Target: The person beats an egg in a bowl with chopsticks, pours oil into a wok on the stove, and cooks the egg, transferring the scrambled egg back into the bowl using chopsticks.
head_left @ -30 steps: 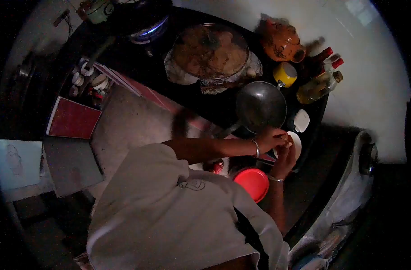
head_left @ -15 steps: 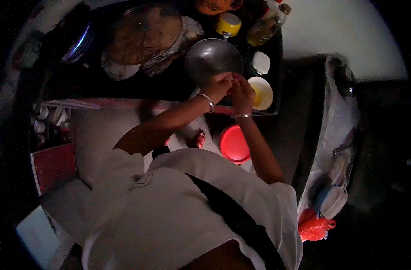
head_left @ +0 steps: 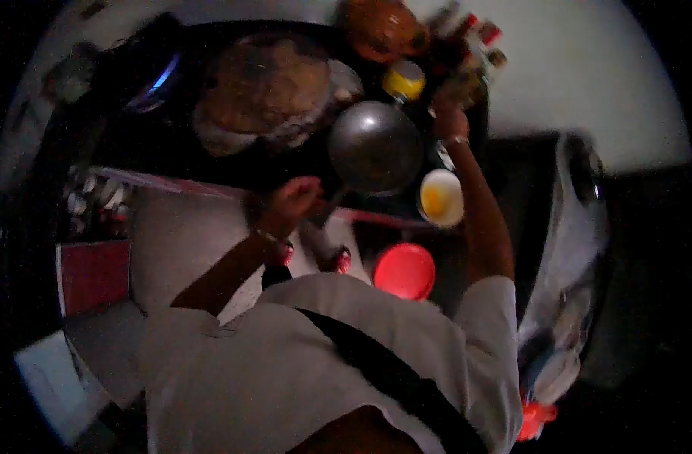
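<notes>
My right hand (head_left: 450,122) reaches to the far right of the dark counter, at the lower end of an oil bottle (head_left: 469,85). Blur hides whether its fingers touch or grip the bottle. Closer to me, my left hand (head_left: 293,203) hovers left of the pan's handle, fingers curled in; whatever may be inside them is hidden. Between the hands sits a round grey metal pan (head_left: 376,147), with nothing visible in it. A white bowl (head_left: 453,204) with yellow liquid, likely egg, stands under my right forearm. Part of a white container (head_left: 444,157) shows beside that wrist.
Behind the pan are a yellow-sided pot (head_left: 403,81) and an orange-brown pot (head_left: 380,30). A large round brown board (head_left: 266,79) lies on the left. Several red-capped bottles (head_left: 478,34) crowd the back right corner. A red lid or bucket (head_left: 404,271) stands below the counter.
My hands were together above the pan's near right edge and have parted. The right went forward to the bottle; the left drew back left. The whole view has shifted.
</notes>
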A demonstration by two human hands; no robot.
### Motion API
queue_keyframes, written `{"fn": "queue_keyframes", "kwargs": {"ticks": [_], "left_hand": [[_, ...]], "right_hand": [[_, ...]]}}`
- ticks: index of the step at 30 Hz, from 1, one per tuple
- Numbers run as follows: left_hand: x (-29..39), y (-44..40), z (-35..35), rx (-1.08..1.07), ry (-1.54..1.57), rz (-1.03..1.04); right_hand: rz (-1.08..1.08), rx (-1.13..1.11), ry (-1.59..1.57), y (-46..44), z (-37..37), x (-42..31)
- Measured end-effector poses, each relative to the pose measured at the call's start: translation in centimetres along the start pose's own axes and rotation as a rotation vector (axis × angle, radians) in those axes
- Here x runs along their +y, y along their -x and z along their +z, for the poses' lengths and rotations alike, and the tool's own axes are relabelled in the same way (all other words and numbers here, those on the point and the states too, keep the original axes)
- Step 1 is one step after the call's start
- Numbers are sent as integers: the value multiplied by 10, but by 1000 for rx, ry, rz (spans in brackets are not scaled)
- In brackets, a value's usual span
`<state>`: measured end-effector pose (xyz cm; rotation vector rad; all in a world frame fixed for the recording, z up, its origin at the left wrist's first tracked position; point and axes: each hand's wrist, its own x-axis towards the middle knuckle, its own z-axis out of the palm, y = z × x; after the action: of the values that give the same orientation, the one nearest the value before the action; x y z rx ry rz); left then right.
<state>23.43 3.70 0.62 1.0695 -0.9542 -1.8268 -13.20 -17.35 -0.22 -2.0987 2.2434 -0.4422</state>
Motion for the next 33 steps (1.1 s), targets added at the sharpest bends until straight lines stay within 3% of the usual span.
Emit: {"fn": "queue_keyframes", "kwargs": {"ticks": [1, 2, 3, 4, 5, 6, 7, 10, 12, 14, 16, 17, 18, 20, 22, 24, 27, 29, 31, 33], "left_hand": [[-2, 12, -16, 28, -90, 13], [-10, 23, -34, 87, -55, 32], [-18, 34, -51, 144, -20, 54], [-38, 40, -68, 201, 147, 88], [-46, 47, -78, 245, 320, 129], [-33, 63, -78, 372, 57, 108], [-13, 79, -71, 488, -200, 61], [-36, 102, -98, 625, -579, 149], [-43, 116, -102, 707, -364, 174], [-28, 126, -93, 782, 200, 67], [-38, 124, -108, 767, 197, 29], [-42, 123, -115, 746, 188, 1], [-42, 119, -120, 719, 235, -5], [-35, 114, -129, 673, 313, -31], [-43, 104, -145, 570, 340, -13], [-41, 97, -160, 411, 506, -23], [-50, 77, -195, 386, 417, -135], [-49, 73, -190, 373, -56, -94], [-52, 70, -206, 311, -111, -181], [-58, 53, -231, 240, 231, -442]], "right_hand": [[-47, -79, 75, 2, -13, -17], [-310, -45, -109, -21, 26, 18], [-495, 57, 115, -22, 23, 18], [-106, -203, 272, -25, 27, 6], [-318, -470, 519, -36, 6, -8], [-182, -341, 538, -26, 13, -12], [-176, -326, 530, -29, 23, -1], [-253, -279, 566, -44, 68, 41], [-360, -197, 607, -56, 101, 71], [-417, -125, 545, -68, 112, 77], [-136, -258, 172, -44, 44, 21], [-566, -61, 458, -42, 35, 27], [-339, -120, 444, -43, 32, 20], [-38, -142, -901, -7, -14, -9], [133, -471, -2153, 0, -1, 23], [482, -126, -1546, 65, -86, -45], [396, -134, -1780, 128, -102, -36], [429, 11, -1766, 179, -122, -49], [505, 79, -1863, 239, -120, -52], [470, 129, -1900, 291, -113, -54]]}}
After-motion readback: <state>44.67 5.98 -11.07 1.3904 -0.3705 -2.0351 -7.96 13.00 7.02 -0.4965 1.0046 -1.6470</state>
